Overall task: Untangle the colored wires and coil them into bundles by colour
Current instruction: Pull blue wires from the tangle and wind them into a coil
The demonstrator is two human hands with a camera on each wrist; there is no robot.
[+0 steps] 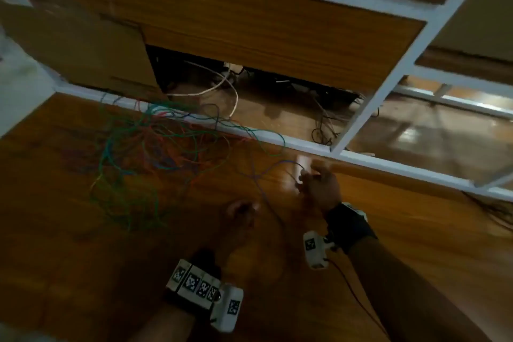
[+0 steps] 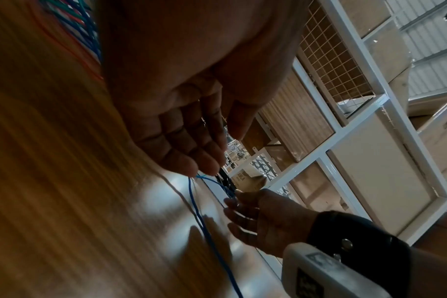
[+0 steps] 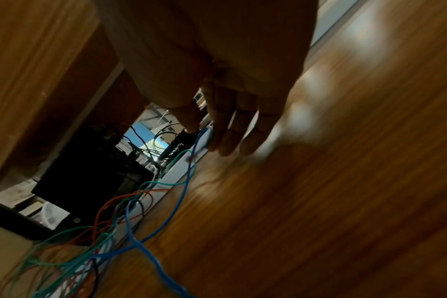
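Nearest, the left hand (image 1: 241,214) hovers over the worktop (image 1: 83,272), fingers (image 2: 189,159) loosely bent, a blue wire (image 2: 204,225) at their tips; whether they grip it cannot be told. At two o'clock, the right hand (image 1: 319,182) pinches the same wire. Its length runs between them. The tangled wires (image 1: 147,147) lie at ten o'clock, nearer the left hand.

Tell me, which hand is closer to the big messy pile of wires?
Left. The left hand sits just right of the wire tangle; the right hand is farther right, by the table's white edge.
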